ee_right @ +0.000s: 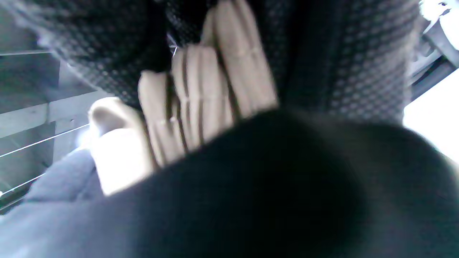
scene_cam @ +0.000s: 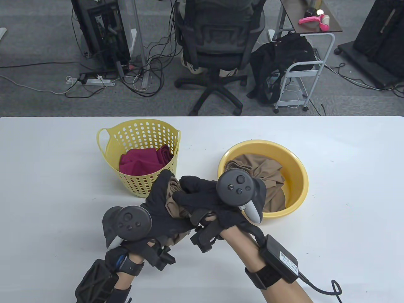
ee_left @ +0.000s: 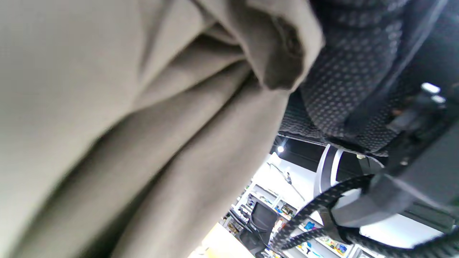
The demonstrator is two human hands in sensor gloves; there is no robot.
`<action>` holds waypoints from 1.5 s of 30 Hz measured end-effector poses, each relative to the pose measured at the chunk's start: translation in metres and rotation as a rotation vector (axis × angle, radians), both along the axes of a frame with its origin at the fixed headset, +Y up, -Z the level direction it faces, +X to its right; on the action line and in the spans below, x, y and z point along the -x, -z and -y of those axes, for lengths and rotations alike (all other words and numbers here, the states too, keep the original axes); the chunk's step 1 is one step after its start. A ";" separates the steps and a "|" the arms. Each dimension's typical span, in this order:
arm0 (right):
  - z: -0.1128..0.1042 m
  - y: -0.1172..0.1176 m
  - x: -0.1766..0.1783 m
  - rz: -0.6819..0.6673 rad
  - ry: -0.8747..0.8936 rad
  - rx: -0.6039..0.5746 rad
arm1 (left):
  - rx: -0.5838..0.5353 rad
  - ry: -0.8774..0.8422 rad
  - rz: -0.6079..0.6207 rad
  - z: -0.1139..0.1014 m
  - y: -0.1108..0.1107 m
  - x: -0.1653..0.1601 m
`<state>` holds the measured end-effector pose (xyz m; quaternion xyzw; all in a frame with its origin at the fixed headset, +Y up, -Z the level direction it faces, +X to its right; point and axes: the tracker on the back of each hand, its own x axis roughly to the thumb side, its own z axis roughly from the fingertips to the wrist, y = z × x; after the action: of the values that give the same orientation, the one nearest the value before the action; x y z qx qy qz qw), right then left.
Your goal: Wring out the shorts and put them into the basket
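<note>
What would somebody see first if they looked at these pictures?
First, the two black-gloved hands at the front middle of the white table: the left hand and the right hand both grip a bunched pair of tan shorts between them. Behind them stand a yellow basket with dark red cloth inside, on the left, and a yellow basin holding more tan cloth, on the right.

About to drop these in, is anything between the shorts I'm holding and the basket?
Nothing visible blocks the way. The shorts, gripped by the left hand and right hand, sit just in front of the basket, whose open top holds only a red garment.
</note>
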<state>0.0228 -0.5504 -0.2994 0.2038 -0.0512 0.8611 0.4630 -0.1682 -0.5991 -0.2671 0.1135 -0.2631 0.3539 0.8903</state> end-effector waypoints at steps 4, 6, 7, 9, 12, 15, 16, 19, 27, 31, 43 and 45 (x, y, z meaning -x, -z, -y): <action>-0.002 0.000 0.001 -0.068 0.039 0.029 | -0.002 -0.034 -0.013 0.002 0.001 0.006; -0.002 0.000 0.002 -0.087 0.036 0.022 | 0.008 -0.064 -0.001 0.003 0.001 0.008; -0.002 0.000 0.002 -0.097 0.031 0.013 | 0.006 -0.071 0.000 0.003 0.001 0.009; -0.002 0.001 0.002 -0.112 0.011 0.001 | 0.004 -0.068 0.000 0.004 0.001 0.009; -0.001 0.003 0.002 -0.133 0.014 0.008 | -0.001 -0.070 0.000 0.004 0.000 0.009; 0.000 0.004 0.000 -0.148 0.005 0.005 | -0.004 -0.084 -0.007 0.004 0.000 0.010; 0.001 0.005 0.000 -0.152 0.005 0.006 | -0.004 -0.087 -0.009 0.004 0.000 0.011; 0.004 0.007 -0.002 -0.165 0.019 0.028 | -0.008 -0.091 -0.015 0.003 0.000 0.012; 0.016 0.013 -0.012 -0.157 0.074 0.090 | 0.026 -0.140 -0.023 0.007 0.001 0.023; 0.021 0.016 -0.014 -0.154 0.089 0.120 | 0.037 -0.153 -0.021 0.008 0.002 0.026; 0.031 0.029 -0.031 -0.129 0.136 0.197 | 0.105 -0.384 0.025 0.004 0.004 0.048; 0.036 0.033 -0.033 -0.141 0.152 0.223 | 0.121 -0.446 0.051 0.004 0.005 0.052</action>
<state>0.0560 -0.5863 -0.3322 0.2066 0.0619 0.8075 0.5490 -0.2203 -0.6033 -0.2726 0.1061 -0.2322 0.5596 0.7884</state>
